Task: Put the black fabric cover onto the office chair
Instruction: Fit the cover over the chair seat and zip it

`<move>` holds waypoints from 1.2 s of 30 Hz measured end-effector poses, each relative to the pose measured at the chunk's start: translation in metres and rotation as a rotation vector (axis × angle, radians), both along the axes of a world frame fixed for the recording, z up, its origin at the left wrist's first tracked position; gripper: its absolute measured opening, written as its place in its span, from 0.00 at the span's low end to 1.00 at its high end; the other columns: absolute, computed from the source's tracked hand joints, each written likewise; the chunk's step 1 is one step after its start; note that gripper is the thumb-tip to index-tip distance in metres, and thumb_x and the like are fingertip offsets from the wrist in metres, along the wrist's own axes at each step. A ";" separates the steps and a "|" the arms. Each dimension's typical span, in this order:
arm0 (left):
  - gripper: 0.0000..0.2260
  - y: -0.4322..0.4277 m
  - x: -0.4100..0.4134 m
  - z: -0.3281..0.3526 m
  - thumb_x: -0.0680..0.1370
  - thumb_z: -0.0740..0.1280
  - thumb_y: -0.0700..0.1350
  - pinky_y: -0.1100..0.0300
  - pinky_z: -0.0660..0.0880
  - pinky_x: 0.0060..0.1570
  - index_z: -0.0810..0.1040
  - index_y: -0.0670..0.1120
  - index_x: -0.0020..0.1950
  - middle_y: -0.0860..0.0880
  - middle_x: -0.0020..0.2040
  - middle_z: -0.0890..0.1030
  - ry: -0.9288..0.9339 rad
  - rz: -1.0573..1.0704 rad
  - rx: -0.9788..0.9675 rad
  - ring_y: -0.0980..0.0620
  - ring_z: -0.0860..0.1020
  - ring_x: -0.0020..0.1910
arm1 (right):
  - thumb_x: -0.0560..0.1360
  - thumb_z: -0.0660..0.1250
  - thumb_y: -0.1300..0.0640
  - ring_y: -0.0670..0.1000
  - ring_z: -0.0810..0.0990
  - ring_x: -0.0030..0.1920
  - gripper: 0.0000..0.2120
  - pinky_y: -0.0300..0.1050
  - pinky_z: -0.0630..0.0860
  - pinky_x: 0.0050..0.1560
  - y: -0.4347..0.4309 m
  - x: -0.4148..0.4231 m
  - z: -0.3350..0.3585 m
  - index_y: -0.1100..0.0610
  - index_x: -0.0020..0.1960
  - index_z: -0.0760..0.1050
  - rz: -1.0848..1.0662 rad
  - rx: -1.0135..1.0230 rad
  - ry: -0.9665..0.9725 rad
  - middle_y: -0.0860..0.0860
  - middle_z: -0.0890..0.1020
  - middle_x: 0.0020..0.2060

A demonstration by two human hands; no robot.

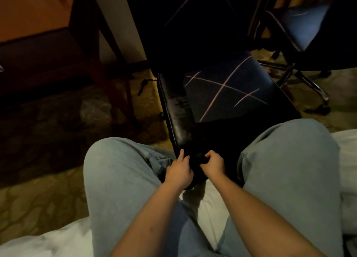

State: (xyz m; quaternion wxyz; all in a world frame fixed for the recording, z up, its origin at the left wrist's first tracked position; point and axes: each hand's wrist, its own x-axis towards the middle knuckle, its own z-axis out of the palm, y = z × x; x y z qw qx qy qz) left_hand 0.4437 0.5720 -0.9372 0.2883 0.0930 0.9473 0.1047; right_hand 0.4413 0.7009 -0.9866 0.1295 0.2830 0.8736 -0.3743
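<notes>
The office chair [174, 104] stands in front of me between my knees, its worn black leather showing along the seat's left side. The black fabric cover [228, 90], crossed by thin pink lines, lies over most of the seat and the backrest. At the seat's front edge my left hand [178, 170] holds the cover's hem with its forefinger stretched out along the seat corner. Just to its right, my right hand [213, 164] grips a bunch of the same black fabric in curled fingers.
My legs in light jeans [286, 169] flank the chair, and I sit on a white bed [201, 208]. A dark wooden desk [38, 50] stands at the left. A second office chair [307, 28] with a chrome base is at the back right. Patterned carpet covers the floor.
</notes>
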 end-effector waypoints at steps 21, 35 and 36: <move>0.26 0.004 -0.001 -0.001 0.81 0.58 0.46 0.48 0.75 0.57 0.56 0.45 0.78 0.45 0.80 0.43 -0.029 0.002 0.037 0.42 0.73 0.62 | 0.71 0.67 0.66 0.60 0.78 0.50 0.06 0.49 0.75 0.51 0.007 -0.005 0.006 0.57 0.46 0.74 -0.279 -0.032 0.126 0.59 0.79 0.51; 0.26 0.004 -0.001 -0.002 0.81 0.59 0.47 0.44 0.71 0.63 0.56 0.46 0.78 0.47 0.80 0.43 -0.028 -0.003 -0.012 0.40 0.66 0.70 | 0.71 0.66 0.70 0.59 0.79 0.51 0.11 0.48 0.77 0.51 0.035 -0.008 0.009 0.57 0.47 0.78 -0.306 -0.027 0.168 0.58 0.79 0.51; 0.26 0.004 -0.001 -0.002 0.81 0.59 0.47 0.44 0.71 0.63 0.56 0.46 0.78 0.46 0.80 0.43 -0.030 -0.004 -0.009 0.40 0.65 0.70 | 0.71 0.67 0.69 0.60 0.79 0.51 0.10 0.49 0.77 0.52 0.042 -0.009 0.007 0.58 0.49 0.79 -0.365 -0.040 0.183 0.59 0.79 0.52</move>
